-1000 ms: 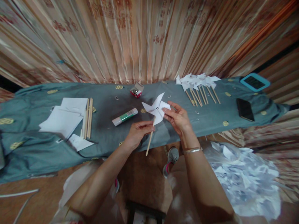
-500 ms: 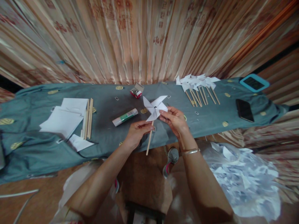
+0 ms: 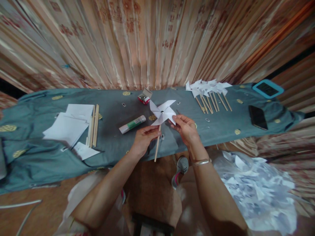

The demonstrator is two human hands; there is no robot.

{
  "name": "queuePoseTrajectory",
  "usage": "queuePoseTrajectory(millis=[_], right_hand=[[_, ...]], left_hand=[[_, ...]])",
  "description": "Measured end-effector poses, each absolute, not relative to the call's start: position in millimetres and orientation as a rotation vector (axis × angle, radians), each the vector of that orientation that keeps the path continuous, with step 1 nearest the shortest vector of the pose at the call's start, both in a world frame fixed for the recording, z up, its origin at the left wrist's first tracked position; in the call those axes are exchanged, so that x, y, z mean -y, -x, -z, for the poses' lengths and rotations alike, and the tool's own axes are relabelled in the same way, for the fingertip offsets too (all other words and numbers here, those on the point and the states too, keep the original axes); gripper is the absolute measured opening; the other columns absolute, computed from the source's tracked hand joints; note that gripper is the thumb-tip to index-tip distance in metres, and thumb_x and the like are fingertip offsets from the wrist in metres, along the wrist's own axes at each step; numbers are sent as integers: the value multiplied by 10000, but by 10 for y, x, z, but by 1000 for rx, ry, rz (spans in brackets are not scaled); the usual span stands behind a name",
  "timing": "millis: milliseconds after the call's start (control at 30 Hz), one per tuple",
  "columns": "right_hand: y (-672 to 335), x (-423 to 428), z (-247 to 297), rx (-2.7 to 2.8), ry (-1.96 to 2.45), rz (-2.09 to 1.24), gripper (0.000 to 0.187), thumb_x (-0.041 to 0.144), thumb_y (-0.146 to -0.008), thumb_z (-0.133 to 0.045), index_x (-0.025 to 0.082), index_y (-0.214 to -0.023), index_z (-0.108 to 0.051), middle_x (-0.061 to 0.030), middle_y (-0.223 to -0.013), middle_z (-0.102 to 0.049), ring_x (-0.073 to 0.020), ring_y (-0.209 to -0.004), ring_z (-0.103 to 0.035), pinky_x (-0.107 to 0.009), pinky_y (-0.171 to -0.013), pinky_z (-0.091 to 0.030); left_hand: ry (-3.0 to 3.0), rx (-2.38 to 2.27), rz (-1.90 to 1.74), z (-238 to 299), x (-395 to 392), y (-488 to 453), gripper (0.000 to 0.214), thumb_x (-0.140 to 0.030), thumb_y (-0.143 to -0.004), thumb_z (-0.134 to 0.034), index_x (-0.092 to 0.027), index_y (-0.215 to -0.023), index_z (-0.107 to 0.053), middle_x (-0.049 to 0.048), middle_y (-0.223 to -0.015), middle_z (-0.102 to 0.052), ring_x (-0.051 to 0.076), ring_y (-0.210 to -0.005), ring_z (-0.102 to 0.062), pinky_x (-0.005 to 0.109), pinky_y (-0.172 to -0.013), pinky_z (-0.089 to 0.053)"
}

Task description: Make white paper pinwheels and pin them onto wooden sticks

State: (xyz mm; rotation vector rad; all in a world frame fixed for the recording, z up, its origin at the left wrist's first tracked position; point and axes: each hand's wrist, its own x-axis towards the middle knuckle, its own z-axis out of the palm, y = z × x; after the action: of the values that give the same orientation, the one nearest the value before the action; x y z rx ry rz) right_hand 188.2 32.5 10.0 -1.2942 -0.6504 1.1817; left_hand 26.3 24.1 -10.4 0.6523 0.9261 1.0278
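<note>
White paper pinwheel (image 3: 166, 115) looks fully assembled: 4 blades folded in, metal pin (image 3: 162, 112) at centre, head fixed on its stick (image 3: 157, 146). L hand (image 3: 142, 139) pinches the stick just under the head, thumb & forefinger pressed together on it, other fingers curled. R hand (image 3: 187, 129) nips the lower-right blade tip btwn thumb & forefinger, its remaining fingers loosely bent. Pinwheel hangs above the tabletop (image 3: 118, 147), btwn both hands. Well beyond the R fingers lies a batch of finished pinwheels (image 3: 209, 88). Far left of the L fingers, paper sheets (image 3: 67, 126) & bare sticks (image 3: 93, 129) sit unused, so material remains. Glue stick (image 3: 132, 124) & pin box (image 3: 144, 97) lie just past the L fingertips.
</note>
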Motion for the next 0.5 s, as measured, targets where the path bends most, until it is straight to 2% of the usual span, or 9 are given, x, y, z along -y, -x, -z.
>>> queuePoseTrajectory(millis=[200, 500], right_hand=[[-1836, -299, -102, 703, 1292, -1206, 409, 481, -434, -901, 202, -563, -632, 66, -554, -572, -65, -543, -488, -203, -544, -468], [-1748, -246, -111, 747, 1286, -1268, 421, 501, -438, -893, 205, -526, -607, 73, -529, -543, -65, -529, -456, -218, -590, -452]], left_hand=[[-653, -924, -1051, 105, -250, -253, 396, -228, -458, -901, -123, -818, -774, 41, -735, -729, 126, -666, -639, 280, -720, -529], [-658, -947, -1079, 92, -253, -249, 378, -249, -459, -902, -133, -791, -762, 24, -703, -713, 124, -649, -623, 302, -745, -520]])
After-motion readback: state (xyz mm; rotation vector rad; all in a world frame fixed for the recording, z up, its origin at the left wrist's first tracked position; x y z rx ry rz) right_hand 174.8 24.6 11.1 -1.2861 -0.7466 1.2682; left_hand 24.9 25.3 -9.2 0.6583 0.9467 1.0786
